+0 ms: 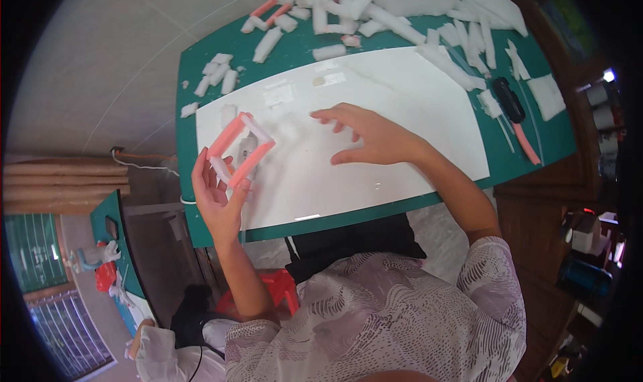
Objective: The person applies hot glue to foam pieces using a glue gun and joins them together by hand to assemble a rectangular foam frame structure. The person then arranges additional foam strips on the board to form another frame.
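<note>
My left hand grips a four-sided foam frame by its lower corner, thumb on one side and fingers on the other. Two of the frame's sides are pink and two are white, and it is tilted above the left part of a glossy white board. Through its opening a small greyish piece shows, too unclear to name. Over the middle of the board my right hand hovers with fingers apart and nothing in them.
White foam strips lie scattered along the far side of the green table, beside another pink-and-white frame. At the right is a black-handled tool near a pink strip. A red stool stands below.
</note>
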A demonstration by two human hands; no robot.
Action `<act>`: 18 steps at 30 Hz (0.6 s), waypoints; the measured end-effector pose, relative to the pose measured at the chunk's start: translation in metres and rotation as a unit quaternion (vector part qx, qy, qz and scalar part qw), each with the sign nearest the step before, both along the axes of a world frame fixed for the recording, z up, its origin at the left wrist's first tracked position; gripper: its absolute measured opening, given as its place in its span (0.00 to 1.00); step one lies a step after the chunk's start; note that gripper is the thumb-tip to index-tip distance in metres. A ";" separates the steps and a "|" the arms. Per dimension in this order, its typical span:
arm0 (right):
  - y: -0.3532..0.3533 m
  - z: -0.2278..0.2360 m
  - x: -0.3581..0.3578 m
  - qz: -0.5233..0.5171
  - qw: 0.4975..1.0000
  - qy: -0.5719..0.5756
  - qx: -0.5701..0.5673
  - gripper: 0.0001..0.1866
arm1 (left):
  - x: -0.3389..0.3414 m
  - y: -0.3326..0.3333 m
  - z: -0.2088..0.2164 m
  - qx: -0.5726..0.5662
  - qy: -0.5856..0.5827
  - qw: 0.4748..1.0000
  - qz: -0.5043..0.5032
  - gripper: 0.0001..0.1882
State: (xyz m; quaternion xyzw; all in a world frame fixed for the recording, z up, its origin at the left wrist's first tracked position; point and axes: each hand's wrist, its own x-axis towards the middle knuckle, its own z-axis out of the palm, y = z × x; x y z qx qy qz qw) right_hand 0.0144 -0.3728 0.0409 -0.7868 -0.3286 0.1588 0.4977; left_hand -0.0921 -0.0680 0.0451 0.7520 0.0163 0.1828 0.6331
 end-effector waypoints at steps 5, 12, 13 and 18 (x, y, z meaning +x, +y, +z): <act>-0.006 -0.012 0.007 0.004 0.994 -0.086 -0.062 0.07 | 0.023 0.031 0.017 0.069 0.036 0.997 0.003 0.44; -0.006 -0.030 0.008 -0.003 0.973 -0.220 -0.068 0.12 | 0.136 0.051 0.032 0.211 0.037 0.974 -0.073 0.43; -0.005 -0.027 0.008 -0.005 0.972 -0.224 -0.065 0.12 | 0.156 0.052 0.034 0.219 0.039 0.971 -0.081 0.43; -0.007 -0.023 0.009 0.002 0.984 -0.171 -0.053 0.11 | 0.272 0.045 0.034 0.275 0.032 0.958 -0.077 0.42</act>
